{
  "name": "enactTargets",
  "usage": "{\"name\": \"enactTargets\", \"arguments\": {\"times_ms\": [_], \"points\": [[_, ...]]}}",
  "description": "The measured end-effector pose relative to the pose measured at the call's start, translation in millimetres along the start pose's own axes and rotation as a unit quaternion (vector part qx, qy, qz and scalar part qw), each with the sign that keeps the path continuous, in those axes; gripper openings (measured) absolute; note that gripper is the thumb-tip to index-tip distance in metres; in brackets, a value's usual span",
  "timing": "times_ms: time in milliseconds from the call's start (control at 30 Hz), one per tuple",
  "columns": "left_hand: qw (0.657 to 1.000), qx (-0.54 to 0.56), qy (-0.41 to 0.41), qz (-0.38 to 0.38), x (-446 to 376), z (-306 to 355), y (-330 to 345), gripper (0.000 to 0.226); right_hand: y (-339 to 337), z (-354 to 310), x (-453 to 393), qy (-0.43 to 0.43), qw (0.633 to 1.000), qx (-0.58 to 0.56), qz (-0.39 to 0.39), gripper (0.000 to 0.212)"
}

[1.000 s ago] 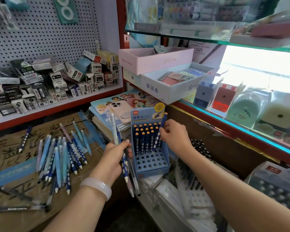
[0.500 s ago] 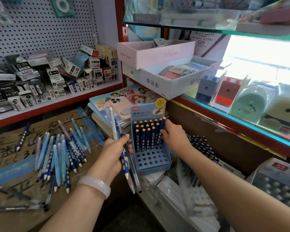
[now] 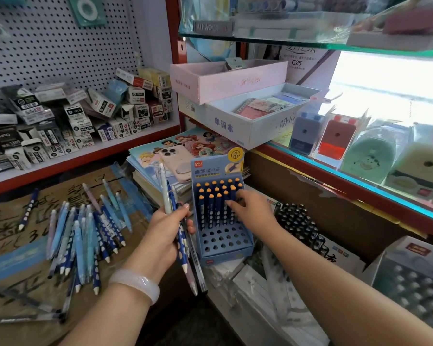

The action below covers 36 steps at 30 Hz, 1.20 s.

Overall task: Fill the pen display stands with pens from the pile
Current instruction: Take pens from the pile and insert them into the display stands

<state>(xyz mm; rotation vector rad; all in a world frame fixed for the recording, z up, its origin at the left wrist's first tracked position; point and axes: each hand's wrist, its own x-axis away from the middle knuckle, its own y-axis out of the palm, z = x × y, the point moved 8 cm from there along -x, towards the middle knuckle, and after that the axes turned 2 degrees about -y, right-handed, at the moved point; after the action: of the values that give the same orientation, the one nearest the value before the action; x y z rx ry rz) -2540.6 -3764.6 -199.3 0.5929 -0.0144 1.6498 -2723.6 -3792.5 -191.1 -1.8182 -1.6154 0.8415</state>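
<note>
head view, looking down at a cluttered stationery shop corner. at centre frame, blue pen display stand (image 3: 220,216) upright on stacked goods, printed header card on top. back rows filled with dark blue pens (image 3: 216,203), orange caps up; front rows of holes bare, so roughly half filled, judging by the holes showing. right hand (image 3: 250,211) at centre, reaching into the filled rows, fingers (image 3: 231,203) curled among the pens there; whether pinching one or only touching, cannot tell. left hand (image 3: 164,236) lower centre, fingers wrapped around a small bundle of pens (image 3: 180,236), mixed dark blue dotted and pale ones, tips pointing down, pale bracelet at the wrist. pile of pens (image 3: 85,236) at lower left of the frame, loose on a cardboard-covered tabletop (image 3: 10,221), well apart from the stand, many left to place. phone (image 3: 175,162) on picture books above the stand. small boxes on the shelf (image 3: 90,156) at upper left.
</note>
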Motion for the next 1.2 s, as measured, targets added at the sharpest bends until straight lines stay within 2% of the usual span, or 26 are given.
{"name": "enactTargets", "arguments": {"times_ms": [233, 367, 433, 500, 533, 600, 667, 867, 1000, 1067, 1200], "points": [[1.000, -0.008, -0.002, 0.003, -0.6, -2.5, 0.6, 0.012, 10.1, 6.9, 2.6, 0.015, 0.999, 0.039, 0.010, 0.021], [1.000, -0.012, 0.003, 0.006, 1.9, -1.4, 0.6, 0.011, 14.5, 9.4, 3.2, 0.042, 0.998, 0.053, -0.018, 0.024], [1.000, -0.006, 0.004, -0.002, 6.2, 1.7, 2.6, 0.011, 9.7, 10.6, 9.3, 0.057, 0.997, 0.048, -0.006, 0.025], [1.000, 0.000, 0.004, -0.005, 9.3, 4.0, 4.8, 0.012, -1.2, 3.2, 21.5, 0.054, 0.998, -0.005, 0.020, 0.025], [1.000, 0.003, 0.004, -0.003, 10.3, 4.1, 5.9, 0.013, -1.7, -4.7, 28.2, 0.042, 0.997, -0.067, -0.002, 0.026], [1.000, 0.010, 0.010, 0.005, 13.3, 3.0, 8.4, 0.014, 7.7, -29.9, 46.7, 0.014, 0.974, -0.191, -0.120, 0.026], [1.000, 0.007, 0.019, 0.014, 18.5, 1.4, 13.2, 0.016, 13.1, -49.6, 65.4, -0.005, 0.956, -0.212, -0.204, 0.023], [0.999, 0.043, 0.012, 0.007, 39.4, -2.9, 33.3, 0.022, -8.3, -50.5, 86.8, -0.011, 0.967, -0.175, -0.187, 0.018], [0.997, 0.068, 0.001, 0.025, 49.2, -3.0, 40.0, 0.025, -24.0, -45.7, 104.3, -0.019, 0.968, -0.124, -0.216, 0.016], [0.998, 0.061, 0.003, 0.029, 53.6, -4.3, 45.4, 0.022, -30.7, -40.9, 113.1, -0.016, 0.968, -0.105, -0.228, 0.011], [0.998, 0.040, 0.030, 0.031, 65.1, -5.9, 57.4, 0.015, -56.8, -24.0, 125.9, -0.022, 0.979, -0.062, -0.193, 0.009]]}}
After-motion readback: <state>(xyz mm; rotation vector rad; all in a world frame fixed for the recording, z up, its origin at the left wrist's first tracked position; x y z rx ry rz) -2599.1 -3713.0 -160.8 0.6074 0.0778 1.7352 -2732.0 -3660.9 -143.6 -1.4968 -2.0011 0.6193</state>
